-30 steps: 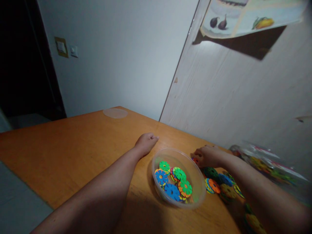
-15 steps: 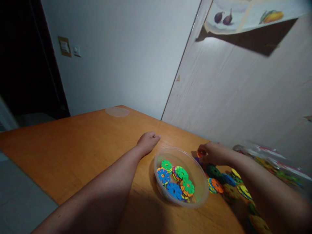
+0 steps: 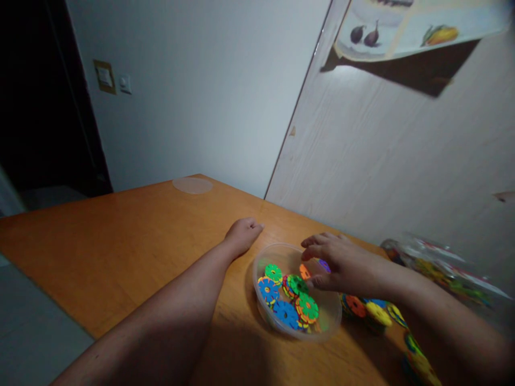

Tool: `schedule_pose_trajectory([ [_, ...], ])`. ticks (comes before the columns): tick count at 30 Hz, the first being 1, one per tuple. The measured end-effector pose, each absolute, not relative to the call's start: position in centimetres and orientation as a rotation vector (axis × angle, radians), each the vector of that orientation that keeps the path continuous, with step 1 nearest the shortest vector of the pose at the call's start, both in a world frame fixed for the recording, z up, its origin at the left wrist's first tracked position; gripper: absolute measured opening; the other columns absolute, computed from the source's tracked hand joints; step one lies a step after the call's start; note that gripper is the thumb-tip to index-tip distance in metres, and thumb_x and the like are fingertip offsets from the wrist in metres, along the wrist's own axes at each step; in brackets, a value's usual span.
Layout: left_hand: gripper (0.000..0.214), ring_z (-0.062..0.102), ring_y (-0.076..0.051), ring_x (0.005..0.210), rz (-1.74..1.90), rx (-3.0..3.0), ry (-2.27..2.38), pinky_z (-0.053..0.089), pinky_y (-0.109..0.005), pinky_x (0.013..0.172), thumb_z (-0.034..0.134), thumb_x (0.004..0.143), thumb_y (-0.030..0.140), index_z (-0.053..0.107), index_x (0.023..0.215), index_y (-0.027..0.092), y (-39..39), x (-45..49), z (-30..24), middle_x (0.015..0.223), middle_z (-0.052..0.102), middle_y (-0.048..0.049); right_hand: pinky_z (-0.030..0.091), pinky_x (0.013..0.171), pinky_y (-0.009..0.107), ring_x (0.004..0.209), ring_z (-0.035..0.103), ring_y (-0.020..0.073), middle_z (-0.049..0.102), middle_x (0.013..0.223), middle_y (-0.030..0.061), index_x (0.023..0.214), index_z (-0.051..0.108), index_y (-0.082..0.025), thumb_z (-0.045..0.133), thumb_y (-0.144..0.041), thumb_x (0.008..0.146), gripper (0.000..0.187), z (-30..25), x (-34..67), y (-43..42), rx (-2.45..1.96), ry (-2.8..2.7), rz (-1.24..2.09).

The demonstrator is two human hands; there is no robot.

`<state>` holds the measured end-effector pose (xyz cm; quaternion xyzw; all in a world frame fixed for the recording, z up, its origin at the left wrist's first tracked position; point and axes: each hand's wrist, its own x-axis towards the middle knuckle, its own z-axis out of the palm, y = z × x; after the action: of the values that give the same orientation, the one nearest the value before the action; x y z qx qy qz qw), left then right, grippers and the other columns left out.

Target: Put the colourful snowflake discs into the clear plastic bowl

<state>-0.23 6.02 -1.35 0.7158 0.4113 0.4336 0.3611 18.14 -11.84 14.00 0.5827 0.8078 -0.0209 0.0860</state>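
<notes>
A clear plastic bowl (image 3: 256, 279) sits on the orange wooden table (image 3: 120, 246) and holds several toothed plastic discs (image 3: 286, 313) in blue, green and orange. My right hand (image 3: 340, 262) hovers over the bowl's far right side with its fingers spread. An orange disc (image 3: 304, 272) and a purple disc (image 3: 324, 265) lie just under its fingers, loose from them. My left hand (image 3: 242, 236) rests on the table just left of the bowl, fingers curled under with nothing showing in them.
More discs (image 3: 370, 311) lie in a loose pile on the table right of the bowl, under my right forearm. A clear bag of discs (image 3: 442, 268) lies by the wall. A clear lid (image 3: 192, 185) sits at the table's far corner.
My right hand rose from the pile right of the bowl with small discs pinched, swung left over the bowl and spread its fingers. My left hand stayed still.
</notes>
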Motion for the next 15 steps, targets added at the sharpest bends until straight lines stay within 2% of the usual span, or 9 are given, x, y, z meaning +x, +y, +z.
schedule_pose_trajectory([
  [3,0.039,0.038,-0.010,0.053,1.118,1.855,1.064,0.022,-0.024,0.049,0.054,0.078,0.052,0.047,0.059,0.018,6.1,-0.2,-1.5,0.054,0.044,0.0047,0.037,0.100,0.042,0.116,0.051,0.0290,0.058,0.129,0.0091,0.112,0.066,-0.025,0.061,-0.052,0.081,0.041,13.9,19.5,-11.2,1.796,2.382,-0.038],
  [7,0.040,0.039,-0.010,0.053,1.120,1.865,1.064,0.021,-0.024,0.049,0.054,0.078,0.052,0.046,0.059,0.018,6.1,-0.2,-1.5,0.054,0.044,0.0046,0.042,0.091,0.035,0.106,0.058,0.0249,0.065,0.117,0.0086,0.110,0.066,-0.024,0.054,-0.038,0.087,0.030,14.0,22.4,-9.7,1.952,2.251,0.094],
  [10,0.040,0.039,-0.010,0.053,1.112,1.869,1.066,0.022,-0.024,0.049,0.053,0.078,0.053,0.047,0.059,0.018,5.9,-0.3,-1.3,0.054,0.044,0.0044,0.042,0.086,0.036,0.105,0.059,0.0271,0.067,0.115,0.0103,0.111,0.067,-0.022,0.055,-0.030,0.082,0.032,13.2,24.3,-8.6,2.003,2.047,0.165],
  [15,0.041,0.040,-0.010,0.053,1.110,1.866,1.052,0.023,-0.024,0.049,0.053,0.078,0.054,0.047,0.060,0.018,5.9,-0.3,-1.3,0.055,0.045,0.0043,0.043,0.075,0.038,0.098,0.063,0.0320,0.071,0.103,0.0114,0.102,0.071,-0.023,0.064,-0.040,0.071,0.036,10.2,25.8,-7.6,1.955,1.914,0.097],
])
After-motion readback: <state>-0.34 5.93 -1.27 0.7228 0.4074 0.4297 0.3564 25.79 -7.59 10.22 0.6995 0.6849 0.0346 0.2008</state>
